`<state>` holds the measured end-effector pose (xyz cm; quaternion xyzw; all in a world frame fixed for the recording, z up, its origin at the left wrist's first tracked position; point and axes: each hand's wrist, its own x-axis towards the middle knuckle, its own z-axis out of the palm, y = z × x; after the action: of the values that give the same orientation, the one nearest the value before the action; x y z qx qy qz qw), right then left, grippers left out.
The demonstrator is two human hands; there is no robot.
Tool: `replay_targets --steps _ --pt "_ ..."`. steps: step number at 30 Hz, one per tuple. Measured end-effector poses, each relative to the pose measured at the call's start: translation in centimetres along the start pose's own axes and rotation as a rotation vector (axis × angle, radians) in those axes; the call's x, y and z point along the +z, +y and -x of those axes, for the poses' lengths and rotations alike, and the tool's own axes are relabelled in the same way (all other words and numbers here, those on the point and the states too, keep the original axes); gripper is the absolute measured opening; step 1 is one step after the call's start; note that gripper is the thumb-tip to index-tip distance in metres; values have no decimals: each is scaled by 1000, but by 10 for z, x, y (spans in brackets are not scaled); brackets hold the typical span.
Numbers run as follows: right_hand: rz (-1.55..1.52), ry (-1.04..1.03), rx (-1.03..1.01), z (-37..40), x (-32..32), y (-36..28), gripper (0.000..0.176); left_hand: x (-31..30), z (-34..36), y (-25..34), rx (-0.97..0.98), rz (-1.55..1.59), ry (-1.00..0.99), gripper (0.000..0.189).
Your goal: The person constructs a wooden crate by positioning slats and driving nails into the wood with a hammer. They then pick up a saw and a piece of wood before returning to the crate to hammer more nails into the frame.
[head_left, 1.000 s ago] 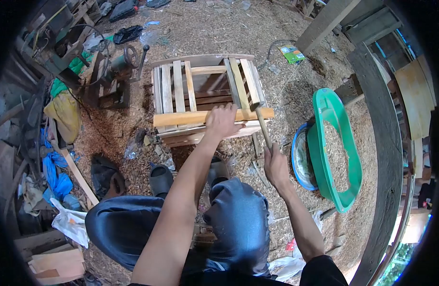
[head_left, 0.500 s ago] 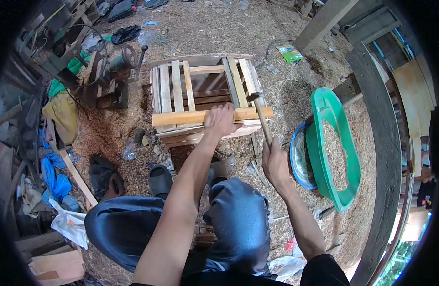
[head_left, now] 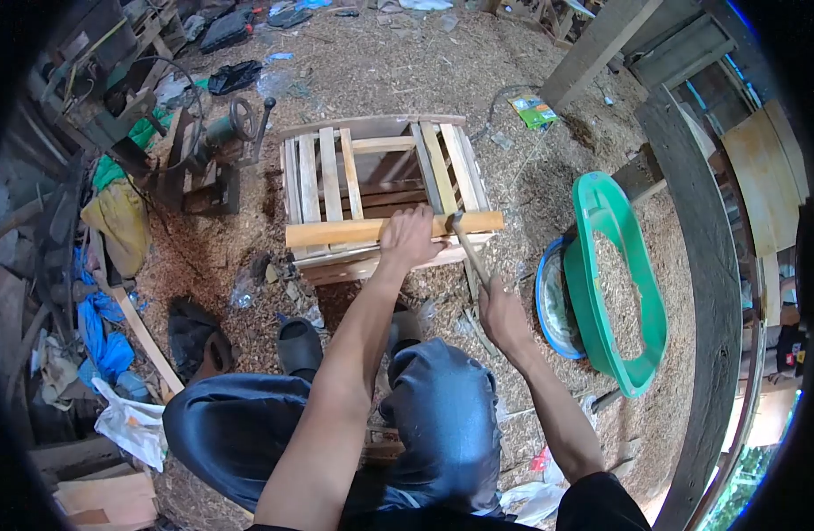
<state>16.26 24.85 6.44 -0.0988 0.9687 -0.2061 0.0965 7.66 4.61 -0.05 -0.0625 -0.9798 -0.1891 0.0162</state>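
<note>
A slatted wooden crate [head_left: 336,173] stands on the sawdust floor in front of my knees. A light wooden batten [head_left: 332,233] lies across its near top edge. My left hand [head_left: 409,237] presses down on that batten, right of its middle. My right hand [head_left: 501,311] grips the wooden handle of a hammer [head_left: 468,250]. The hammer head rests on the batten just right of my left hand's fingers.
A green plastic tub [head_left: 621,281] holding sawdust leans on a blue basin [head_left: 550,305] at the right. A machine with a handwheel [head_left: 230,133] stands left of the crate. Cloths, bags and a sandal [head_left: 298,343] lie at the left. A thick wooden beam [head_left: 703,292] curves along the right.
The hammer head has moved left and down along the batten, from the crate's right end to just beside my left hand. My right hand shifted slightly left with it. My left hand stays put.
</note>
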Motion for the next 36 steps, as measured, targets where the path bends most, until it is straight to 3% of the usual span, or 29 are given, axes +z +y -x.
replay_targets --steps 7,13,17,20,22,26,29,32,36 --pt "-19 121 -25 -4 -30 -38 19 -13 4 5 -44 20 -23 63" --pt "-96 123 -9 7 3 -26 19 -27 7 7 -40 113 -72 54" --pt "-213 162 -69 10 26 -13 20 -18 16 -12 154 -183 155 59" --pt "-307 69 -61 14 26 -23 20 -21 26 -22 32 -245 54 62" --pt "-319 22 -9 13 25 -27 20 -21 22 -26 96 -220 122 61" --pt "-333 164 11 12 34 -23 23 -16 20 -25 126 -287 156 68" --pt "-412 141 -61 14 39 -30 22 -16 20 -25 125 -289 170 68" --pt "-494 109 43 11 30 -20 22 -18 20 -23 113 -287 133 66" --pt "-400 241 -178 15 49 -27 18 -16 20 -24 104 -320 133 68"
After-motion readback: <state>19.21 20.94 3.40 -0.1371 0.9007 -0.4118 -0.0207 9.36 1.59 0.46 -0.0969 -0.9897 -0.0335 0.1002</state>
